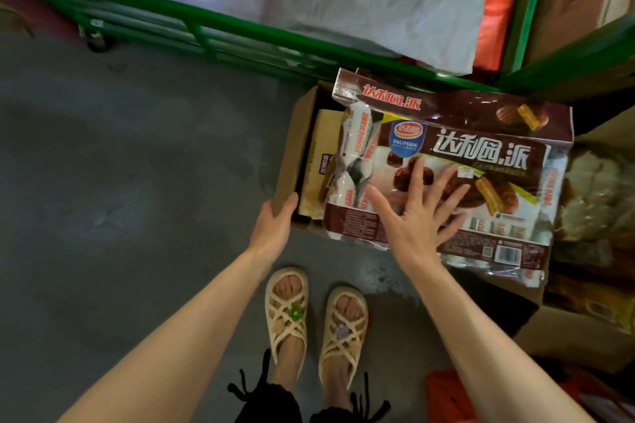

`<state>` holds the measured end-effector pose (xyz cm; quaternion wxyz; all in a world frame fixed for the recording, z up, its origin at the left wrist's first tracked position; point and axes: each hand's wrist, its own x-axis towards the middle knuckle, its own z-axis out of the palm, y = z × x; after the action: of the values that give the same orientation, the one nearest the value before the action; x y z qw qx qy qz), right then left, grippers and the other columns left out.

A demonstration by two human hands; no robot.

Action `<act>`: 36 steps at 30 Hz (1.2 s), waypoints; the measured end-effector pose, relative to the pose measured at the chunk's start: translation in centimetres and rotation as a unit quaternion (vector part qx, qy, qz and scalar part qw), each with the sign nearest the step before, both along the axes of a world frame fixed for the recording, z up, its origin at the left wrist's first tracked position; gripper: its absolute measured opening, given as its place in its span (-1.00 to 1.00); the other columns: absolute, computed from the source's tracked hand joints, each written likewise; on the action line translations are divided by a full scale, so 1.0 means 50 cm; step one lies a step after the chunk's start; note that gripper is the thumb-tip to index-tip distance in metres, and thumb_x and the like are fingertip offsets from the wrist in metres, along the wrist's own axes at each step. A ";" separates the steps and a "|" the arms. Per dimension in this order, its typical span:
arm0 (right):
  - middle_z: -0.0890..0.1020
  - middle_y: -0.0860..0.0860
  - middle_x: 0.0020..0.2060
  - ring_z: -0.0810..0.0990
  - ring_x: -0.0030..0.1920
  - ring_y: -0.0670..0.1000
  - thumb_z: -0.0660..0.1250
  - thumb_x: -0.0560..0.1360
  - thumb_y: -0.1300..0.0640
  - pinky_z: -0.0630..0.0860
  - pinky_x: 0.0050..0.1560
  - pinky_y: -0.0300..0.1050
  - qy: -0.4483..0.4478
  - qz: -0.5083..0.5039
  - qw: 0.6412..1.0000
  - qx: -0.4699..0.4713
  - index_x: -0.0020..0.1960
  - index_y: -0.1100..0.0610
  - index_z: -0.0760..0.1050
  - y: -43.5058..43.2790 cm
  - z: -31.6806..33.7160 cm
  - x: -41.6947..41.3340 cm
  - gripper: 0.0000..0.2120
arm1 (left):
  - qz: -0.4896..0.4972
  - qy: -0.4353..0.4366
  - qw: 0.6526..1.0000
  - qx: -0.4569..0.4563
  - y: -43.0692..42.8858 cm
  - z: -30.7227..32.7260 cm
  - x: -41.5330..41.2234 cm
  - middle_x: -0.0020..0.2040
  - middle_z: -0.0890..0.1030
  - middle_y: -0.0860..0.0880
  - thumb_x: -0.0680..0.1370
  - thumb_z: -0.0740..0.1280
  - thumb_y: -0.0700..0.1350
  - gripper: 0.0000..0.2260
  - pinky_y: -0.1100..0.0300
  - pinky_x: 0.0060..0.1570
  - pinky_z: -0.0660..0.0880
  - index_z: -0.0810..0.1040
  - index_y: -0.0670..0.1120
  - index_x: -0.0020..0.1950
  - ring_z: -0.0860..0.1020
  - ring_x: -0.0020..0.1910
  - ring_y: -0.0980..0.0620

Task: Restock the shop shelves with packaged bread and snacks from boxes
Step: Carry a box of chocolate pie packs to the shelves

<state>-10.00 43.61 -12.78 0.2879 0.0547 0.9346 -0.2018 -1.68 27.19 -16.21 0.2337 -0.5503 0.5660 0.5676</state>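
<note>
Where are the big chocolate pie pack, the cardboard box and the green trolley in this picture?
chocolate pie pack [481,153], head view, on its brown title band.
cardboard box [292,148], head view, on its left flap.
green trolley [275,42], head view, on its front rail.

Two hands [275,220] [417,218], one pack [481,156], perhaps three boxes [291,148].

The grey floor [137,165] left of the cardboard box [292,148] lies wide open, so a reach from that side meets nothing, and a narrow strip of the box's mouth shows along its left wall. The big brown snack pack [481,161] sprawls over the rest of the opening, the right hand [417,216] flat on it, the left hand [275,220] gripping the flap. Behind, the green cart rail [240,29] runs close, and a second box [567,333] of bread crowds the right side.
</note>
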 end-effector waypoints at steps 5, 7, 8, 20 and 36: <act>-0.45 -0.05 0.49 -0.52 0.45 0.05 0.03 0.33 -0.48 -0.53 0.36 0.09 0.026 0.005 1.000 -0.003 0.53 -0.23 -0.28 -0.003 -0.026 0.007 -0.10 | 0.038 -0.007 0.999 0.027 0.018 -0.044 0.004 0.56 0.19 -0.05 0.61 0.09 0.26 -0.35 0.04 0.42 0.16 0.05 -0.04 0.59 0.20 0.51 -0.06; -0.45 -0.04 0.49 -0.52 0.45 0.06 0.04 0.34 -0.48 -0.53 0.35 0.08 0.034 0.008 0.999 -0.004 0.52 -0.23 -0.30 -0.004 -0.032 0.011 -0.09 | 0.063 -0.001 0.997 0.040 0.025 -0.054 0.001 0.55 0.21 -0.06 0.59 0.11 0.27 -0.34 0.03 0.43 0.16 0.07 -0.04 0.58 0.22 0.50 -0.07; -0.45 -0.04 0.49 -0.52 0.45 0.06 0.05 0.34 -0.48 -0.54 0.34 0.07 0.037 0.009 0.999 -0.006 0.52 -0.23 -0.31 -0.004 -0.034 0.012 -0.09 | 0.081 0.009 0.996 0.042 0.027 -0.058 0.000 0.53 0.24 -0.06 0.58 0.14 0.28 -0.32 0.03 0.43 0.18 0.09 -0.05 0.58 0.25 0.48 -0.07; -0.45 0.00 0.49 -0.52 0.45 0.10 0.18 0.44 -0.41 -0.53 0.34 0.12 0.028 0.027 0.999 -0.004 0.53 -0.19 -0.33 -0.002 -0.034 0.014 -0.09 | 0.299 0.067 0.950 -0.060 0.049 -0.046 0.016 0.50 0.28 0.03 0.46 0.47 0.06 -0.11 0.13 0.43 0.19 -0.06 0.03 0.59 0.29 0.44 0.03; -0.43 0.05 0.50 -0.48 0.47 0.17 0.15 0.45 -0.40 -0.44 0.40 0.22 -0.006 0.041 0.999 0.017 0.54 -0.17 -0.31 -0.005 0.020 -0.003 -0.11 | 0.001 0.105 0.969 -0.223 -0.074 0.074 -0.028 -0.15 0.57 0.12 0.54 0.38 0.03 -0.80 0.40 -0.16 0.38 0.60 -0.08 0.04 0.51 -0.14 0.20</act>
<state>-10.16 43.38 -11.77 0.3005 0.0222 0.9376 -0.1734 -3.09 23.50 -12.52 0.0442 -0.5261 0.6993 0.4819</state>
